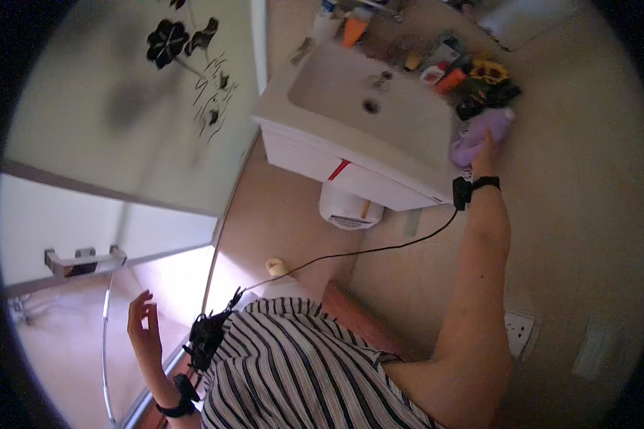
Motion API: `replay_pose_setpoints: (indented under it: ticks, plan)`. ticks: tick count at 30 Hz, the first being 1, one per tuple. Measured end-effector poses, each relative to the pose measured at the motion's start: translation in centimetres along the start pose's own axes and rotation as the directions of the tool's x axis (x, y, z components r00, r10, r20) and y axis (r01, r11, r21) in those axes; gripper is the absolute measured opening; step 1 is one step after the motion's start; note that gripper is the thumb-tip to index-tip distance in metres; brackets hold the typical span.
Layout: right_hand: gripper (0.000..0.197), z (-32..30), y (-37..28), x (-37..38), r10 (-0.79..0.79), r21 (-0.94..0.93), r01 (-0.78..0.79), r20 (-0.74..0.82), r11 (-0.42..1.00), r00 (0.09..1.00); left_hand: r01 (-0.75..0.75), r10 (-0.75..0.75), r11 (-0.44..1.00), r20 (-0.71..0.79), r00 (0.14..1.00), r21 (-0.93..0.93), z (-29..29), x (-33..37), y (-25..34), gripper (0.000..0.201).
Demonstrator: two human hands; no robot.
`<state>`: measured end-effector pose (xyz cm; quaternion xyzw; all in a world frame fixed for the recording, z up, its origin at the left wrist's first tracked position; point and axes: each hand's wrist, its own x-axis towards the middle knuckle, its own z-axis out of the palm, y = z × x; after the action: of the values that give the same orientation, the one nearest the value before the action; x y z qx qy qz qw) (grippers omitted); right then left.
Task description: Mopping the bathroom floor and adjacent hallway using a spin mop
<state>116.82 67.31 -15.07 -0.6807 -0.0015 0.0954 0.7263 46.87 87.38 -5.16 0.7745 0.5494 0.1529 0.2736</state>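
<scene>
My right hand (486, 155) reaches out to the right end of the sink counter, its fingers on a soft light-purple cloth (495, 127). The cloth is bunched beside the white washbasin (415, 121), and part of it is covered by the hand. A black band circles the wrist, and a small black box (462, 193) with a cable sits against it. Low on the left, my left hand (144, 327) hangs in the air with loosely bent fingers apart and nothing in them. The nearest thing to it is the glass shower door's metal handle (86, 264).
Bottles, an orange item (451, 81) and sunflowers (489, 70) crowd the counter behind the basin. A white bin (349, 206) stands under the cabinet (300, 154). The black cable (379, 249) runs across to my body. A wall socket (518, 332) is near my right elbow.
</scene>
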Motion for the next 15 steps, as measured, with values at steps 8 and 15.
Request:
replay_pose_setpoints:
  ticks: [8, 15]
  plan:
    - [0.053, -3.8, 1.3, -9.9, -0.22, -0.352, 0.241, 0.097, 0.905, 0.971, -0.01, 0.011, 0.998, 0.019, 1.0, -0.062, -4.6, 0.2, -10.5, 0.023]
    - [0.04, 3.6, 2.7, -22.4, -0.615, -0.653, 0.448, -0.035, 0.611, 0.788, 0.169, -0.186, 0.966, -0.072, 0.98, -0.196, -14.6, -8.0, -23.9, 0.035]
